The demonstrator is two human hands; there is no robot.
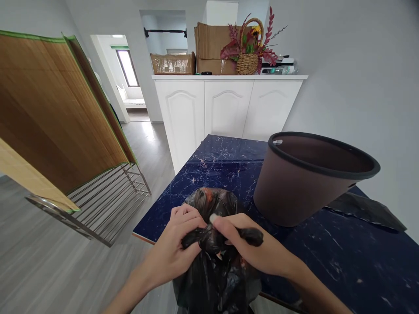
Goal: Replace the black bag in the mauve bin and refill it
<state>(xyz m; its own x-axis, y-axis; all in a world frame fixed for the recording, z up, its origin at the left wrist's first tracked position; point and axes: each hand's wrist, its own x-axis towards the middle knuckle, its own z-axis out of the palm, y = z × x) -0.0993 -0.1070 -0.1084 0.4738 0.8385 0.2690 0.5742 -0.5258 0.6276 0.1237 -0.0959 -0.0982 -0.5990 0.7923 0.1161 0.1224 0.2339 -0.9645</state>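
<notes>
A full black plastic bag (218,279) hangs over the near edge of the dark blue marbled table (229,170), with something orange showing through its thin film. Its gathered top is twisted between my hands. My left hand (178,244) is closed around the bunched plastic on the left side. From the right, my right hand (242,240) pinches the twisted neck, and a loose end of plastic sticks out past its fingers. The contents of the bag are mostly hidden.
A brown bin (301,187) with a black rim stands right of the bag. Behind it lies a flat black bag (366,209). A metal rack (108,205) with bamboo mats is at left. Farther back, a white cabinet (225,104) holds cardboard boxes and a flower basket (248,64).
</notes>
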